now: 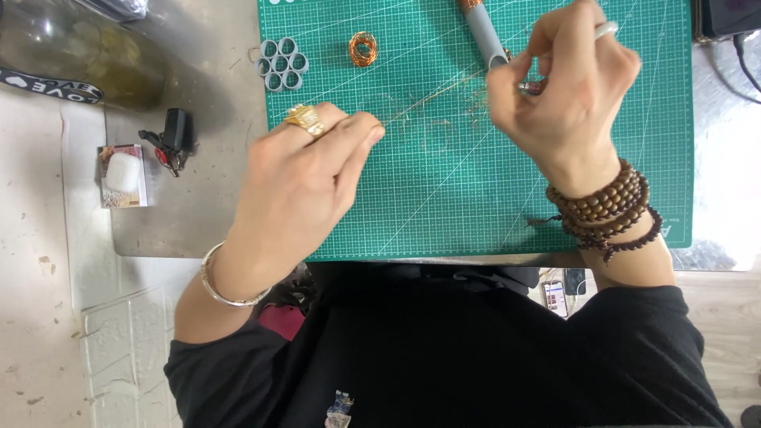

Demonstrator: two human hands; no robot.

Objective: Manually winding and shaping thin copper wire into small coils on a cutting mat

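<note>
Item: thin copper wire [432, 97], stretched over the green cutting mat [476, 206] on our bench. Long axis: diagonal, low at our left hand [305, 182], rising toward our right hand [567, 87]. Left grip: thumb and forefinger pinched together on the near wire end. Right grip: closed beside a grey tube [485, 36]; what it clamps we cannot tell.

A grey metal table [198, 214] with a dull sheen carries a green cutting mat [444, 206]. Left of the table, pale speckled floor [40, 317] shows; right of it, lighter floor.
</note>
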